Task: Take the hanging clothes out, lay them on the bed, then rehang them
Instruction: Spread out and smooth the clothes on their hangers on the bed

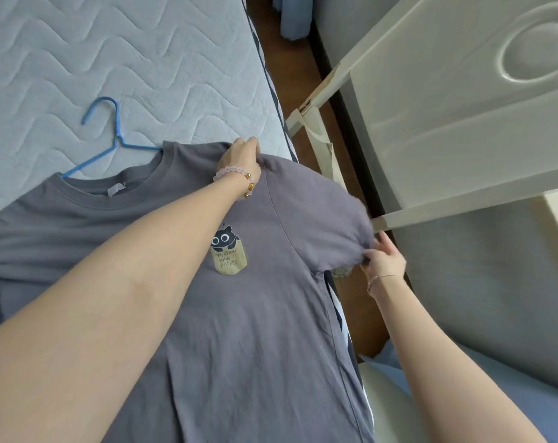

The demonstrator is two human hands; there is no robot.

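Quilted bed (111, 59), beside an open wardrobe door (447, 123). One grey shirt (255, 314) lies flat on the bed. The right hand (383, 260) pinches its sleeve hem; the left hand (239, 158) grips its shoulder. One blue hanger (111, 135) enters the collar. Laying-out appears done; rehanging remains.

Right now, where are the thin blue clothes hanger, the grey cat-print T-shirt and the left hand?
thin blue clothes hanger (118, 137): head view, twisted neck under the hook.
grey cat-print T-shirt (255, 330): head view, plain front below the print.
left hand (240, 158): head view, back of the hand.
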